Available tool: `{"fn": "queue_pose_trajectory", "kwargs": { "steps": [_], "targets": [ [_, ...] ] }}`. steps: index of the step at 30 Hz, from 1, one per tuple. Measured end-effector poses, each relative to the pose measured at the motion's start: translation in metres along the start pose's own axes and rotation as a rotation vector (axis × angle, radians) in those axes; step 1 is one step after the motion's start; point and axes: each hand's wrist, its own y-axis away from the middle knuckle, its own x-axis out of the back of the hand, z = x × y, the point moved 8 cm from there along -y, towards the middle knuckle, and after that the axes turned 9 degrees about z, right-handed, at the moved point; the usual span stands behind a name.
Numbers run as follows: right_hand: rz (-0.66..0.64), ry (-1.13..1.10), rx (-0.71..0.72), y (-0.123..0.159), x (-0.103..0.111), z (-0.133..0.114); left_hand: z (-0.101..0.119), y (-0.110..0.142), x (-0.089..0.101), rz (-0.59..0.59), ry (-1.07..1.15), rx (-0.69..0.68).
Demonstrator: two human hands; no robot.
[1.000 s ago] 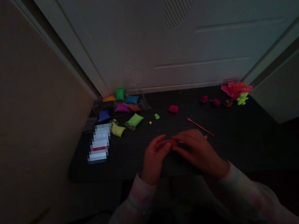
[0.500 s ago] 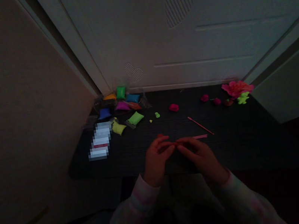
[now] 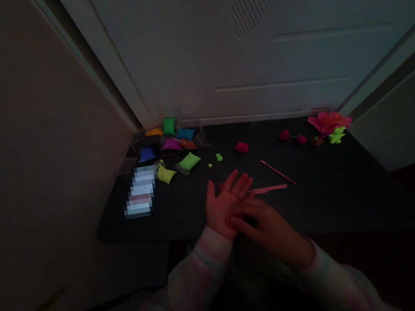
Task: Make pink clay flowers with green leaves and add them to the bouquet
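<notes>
Palm up, my left hand (image 3: 220, 210) is open over the front of the table with its fingers spread. My right hand (image 3: 267, 222) is closed, its fingertips and thumb pinched together against the heel of the left palm. A small reddish bit seems to be at those fingertips, but it is too dark to make out. Just beyond the hands lies a flat pink plastic tool (image 3: 271, 188), partly hidden by the left fingers. A thin pink stick tool (image 3: 278, 172) lies slanted behind it.
Bright clay packets, including a light green packet (image 3: 189, 162), are grouped at the back left of the dark table (image 3: 335, 193). A blurred white card (image 3: 141, 192) lies in front. Green clay (image 3: 219, 157), a red clay lump (image 3: 242, 147) and a pink flower (image 3: 330, 122) sit farther back.
My left hand has turned palm up and spread its fingers. My right hand has moved left and closer to me, from fingertip contact onto the left palm. More of the flat pink tool shows.
</notes>
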Motion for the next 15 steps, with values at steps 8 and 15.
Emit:
{"fn": "queue_pose_trajectory", "kwargs": {
  "steps": [8, 15],
  "targets": [
    [0.425, -0.153, 0.000, -0.010, 0.042, -0.008, 0.004, 0.005, -0.024, -0.141, -0.021, -0.103],
    [0.720, -0.300, -0.075, -0.030, 0.041, -0.014, 0.016, 0.020, -0.052, -0.109, -0.098, -0.210]
  ]
}}
